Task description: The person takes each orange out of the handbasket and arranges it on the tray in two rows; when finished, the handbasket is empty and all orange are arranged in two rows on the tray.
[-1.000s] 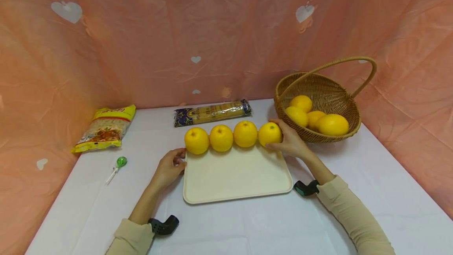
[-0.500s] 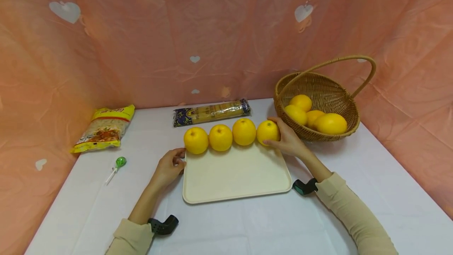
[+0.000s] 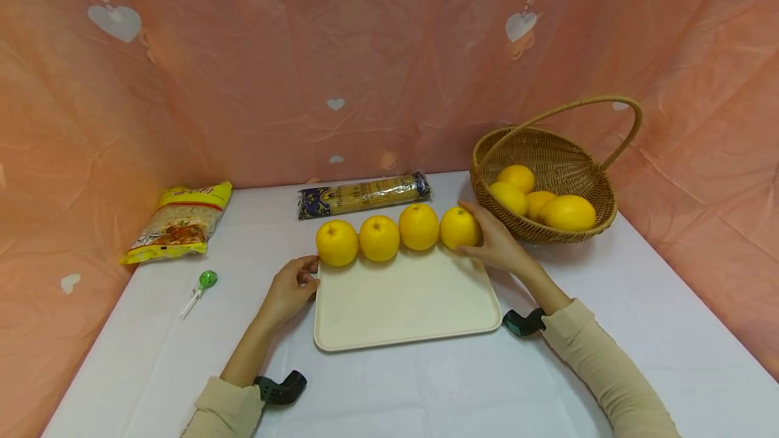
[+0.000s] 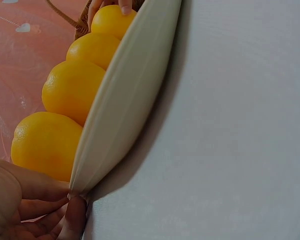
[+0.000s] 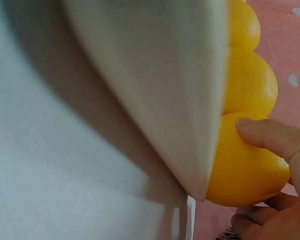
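I have four oranges lined up across the middle of the frame, along the far side of the cream tray; they hide its far rim, so I can't tell how well it backs them. My right grip is closed around the rightmost orange, thumb on the near side. My left grip pinches the tray's left edge, thumb and forefinger nearly together. The likeliest trouble, I judge, is rolling: releasing with a sideways nudge could send a shove down the close-packed row, and a tug from the left could tip fruit towards the pasta packet. Pulling back carelessly to the right might also bump the wicker basket, upper right, and jostle the fruit inside.
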### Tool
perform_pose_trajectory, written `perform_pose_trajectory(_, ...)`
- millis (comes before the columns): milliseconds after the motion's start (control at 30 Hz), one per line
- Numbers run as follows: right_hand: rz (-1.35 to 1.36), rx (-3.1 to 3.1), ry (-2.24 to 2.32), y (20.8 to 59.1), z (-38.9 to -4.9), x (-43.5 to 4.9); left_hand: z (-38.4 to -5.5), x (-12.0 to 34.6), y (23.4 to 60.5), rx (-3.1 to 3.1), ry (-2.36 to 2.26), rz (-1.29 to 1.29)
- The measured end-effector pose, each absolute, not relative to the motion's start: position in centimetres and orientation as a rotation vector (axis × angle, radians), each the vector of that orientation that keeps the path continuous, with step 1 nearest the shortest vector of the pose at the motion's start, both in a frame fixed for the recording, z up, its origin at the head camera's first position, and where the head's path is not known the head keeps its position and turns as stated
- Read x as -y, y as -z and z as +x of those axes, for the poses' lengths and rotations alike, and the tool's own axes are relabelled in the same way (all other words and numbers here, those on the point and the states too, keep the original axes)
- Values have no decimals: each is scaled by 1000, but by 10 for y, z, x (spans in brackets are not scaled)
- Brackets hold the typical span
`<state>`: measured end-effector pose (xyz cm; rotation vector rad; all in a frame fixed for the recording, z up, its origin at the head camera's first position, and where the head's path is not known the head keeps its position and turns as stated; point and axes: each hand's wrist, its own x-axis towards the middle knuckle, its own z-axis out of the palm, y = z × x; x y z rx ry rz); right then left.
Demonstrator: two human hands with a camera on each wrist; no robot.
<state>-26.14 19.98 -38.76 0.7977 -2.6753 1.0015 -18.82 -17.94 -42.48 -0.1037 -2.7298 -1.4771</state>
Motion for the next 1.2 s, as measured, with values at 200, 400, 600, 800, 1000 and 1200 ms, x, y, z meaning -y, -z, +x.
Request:
perform_pose_trajectory(200,790,2669,-970,389,-260,-200,-187,179,425,2721,1508,-101)
perform_pose_trajectory(400,801,2672,-934,389,-260,-201,-187,179,425,2718,1529,-98)
perform_pose_trajectory(600,822,2666,-920,387,-258,-201,-188,180,426,2734,1511,-93)
perform_pose_trajectory(800,851,2655,-892,385,-256,-200,-187,180,424,2748,1487,-85)
perform_pose_trajectory(1000,881,2604,-829,382,-256,-198,-188,180,424,2755,1452,-90)
perform_pose_trajectory(1200,899,2528,-876,379,-253,-199,-188,180,425,2750,1473,-90)
